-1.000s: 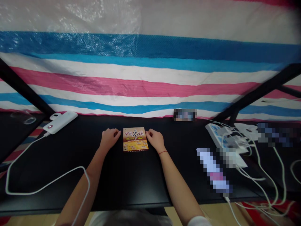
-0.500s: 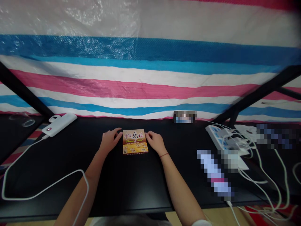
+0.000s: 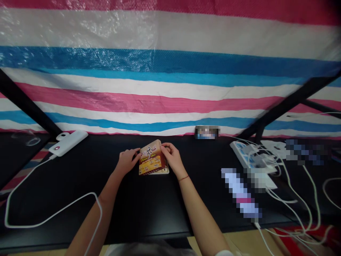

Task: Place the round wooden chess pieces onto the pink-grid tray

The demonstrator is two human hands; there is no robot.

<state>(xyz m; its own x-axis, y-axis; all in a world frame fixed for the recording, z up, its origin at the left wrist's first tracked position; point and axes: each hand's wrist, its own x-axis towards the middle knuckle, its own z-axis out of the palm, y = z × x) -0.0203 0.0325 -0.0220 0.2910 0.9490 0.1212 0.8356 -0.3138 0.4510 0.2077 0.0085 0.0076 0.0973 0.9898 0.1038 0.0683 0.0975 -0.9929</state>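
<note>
On the black table in front of me is a small Chinese chess box, its brown and yellow lid [image 3: 150,160] tilted up on the right side. Beneath the raised edge a pale box base [image 3: 162,171] shows at the lower right, its contents mostly hidden. My right hand [image 3: 173,158] grips the lid's right edge between thumb and fingers. At the left side, my left hand [image 3: 129,160] holds the lid's edge with thumb and fingertips.
A white power bank [image 3: 69,143] with a white cable lies at the left. To the right are a power strip [image 3: 241,154] with tangled cables and a blurred-out long object [image 3: 241,193]. A small blurred item [image 3: 207,132] stands by the striped sheet [image 3: 170,103].
The box's lid has come up on its right side, exposing part of the base. My right hand has shifted slightly up and left with it; the left hand has closed in on the edge.
</note>
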